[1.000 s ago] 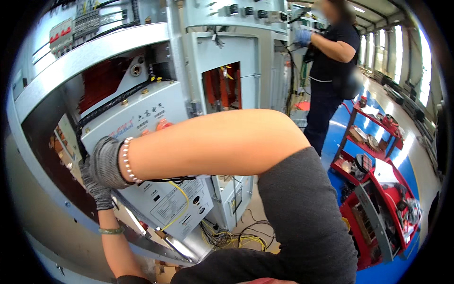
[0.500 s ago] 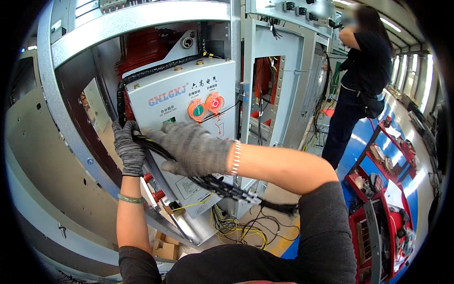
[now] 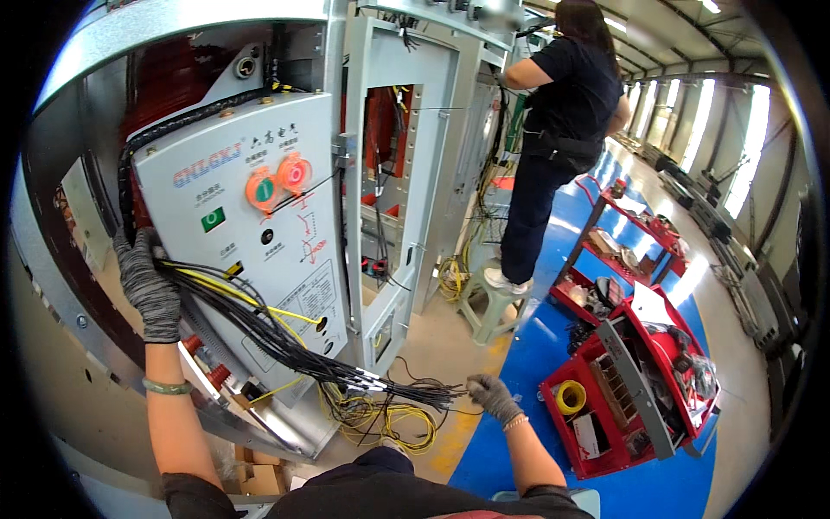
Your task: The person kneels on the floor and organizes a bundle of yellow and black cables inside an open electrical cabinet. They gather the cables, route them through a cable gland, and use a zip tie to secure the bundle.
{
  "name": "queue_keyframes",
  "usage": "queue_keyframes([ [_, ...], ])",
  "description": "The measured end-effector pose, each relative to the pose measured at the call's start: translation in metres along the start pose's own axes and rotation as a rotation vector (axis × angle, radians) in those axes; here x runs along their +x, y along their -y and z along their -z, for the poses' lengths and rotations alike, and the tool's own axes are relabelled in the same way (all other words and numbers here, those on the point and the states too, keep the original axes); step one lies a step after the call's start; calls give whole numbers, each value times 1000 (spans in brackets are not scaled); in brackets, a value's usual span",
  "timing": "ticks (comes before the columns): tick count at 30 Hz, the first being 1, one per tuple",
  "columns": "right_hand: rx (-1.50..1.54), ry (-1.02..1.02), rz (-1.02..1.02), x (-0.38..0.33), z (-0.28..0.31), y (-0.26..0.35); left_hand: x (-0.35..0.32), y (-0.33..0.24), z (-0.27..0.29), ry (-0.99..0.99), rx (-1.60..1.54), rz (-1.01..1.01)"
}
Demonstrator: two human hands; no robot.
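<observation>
My left hand (image 3: 149,281), in a grey knit glove, is closed around a bundle of black wires (image 3: 298,346) at the left edge of a grey switchgear mechanism panel (image 3: 194,251). Among the black wires run a few yellow ones, and white sleeves mark the bundle near its far end. The bundle slants down to the right across the panel's lower part. Just past the loose wire ends, my gloved right hand (image 3: 494,398) has its fingers curled together; whatever they pinch is too small to make out. Green and red round buttons (image 3: 278,183) sit on the panel.
Coils of yellow and black wire (image 3: 389,428) lie on the floor below the panel. To the right stands a red tool cart (image 3: 575,450) with an open drawer. A person (image 3: 562,112) stands on a green stool (image 3: 490,303) by the neighbouring cabinet frame (image 3: 441,147).
My right hand has moved from beside my left hand out to the right, to the wire ends. The bundle now stretches visibly across the panel. The view has swung right.
</observation>
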State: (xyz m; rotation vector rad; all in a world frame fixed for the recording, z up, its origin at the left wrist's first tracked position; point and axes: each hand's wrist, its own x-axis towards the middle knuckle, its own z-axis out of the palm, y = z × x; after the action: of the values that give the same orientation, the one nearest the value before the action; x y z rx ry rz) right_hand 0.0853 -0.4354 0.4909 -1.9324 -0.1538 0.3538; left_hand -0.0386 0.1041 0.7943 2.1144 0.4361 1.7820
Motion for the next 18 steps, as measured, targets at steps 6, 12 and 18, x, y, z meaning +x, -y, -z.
queue_keyframes([
  [6,282,182,435,-6,10,155,-10,10,13,124,453,-167],
  [12,-165,311,1109,-73,-72,420,-2,-19,10,-20,530,-269],
  [18,-942,-6,1366,-71,-213,465,2,-30,13,-10,564,-162],
])
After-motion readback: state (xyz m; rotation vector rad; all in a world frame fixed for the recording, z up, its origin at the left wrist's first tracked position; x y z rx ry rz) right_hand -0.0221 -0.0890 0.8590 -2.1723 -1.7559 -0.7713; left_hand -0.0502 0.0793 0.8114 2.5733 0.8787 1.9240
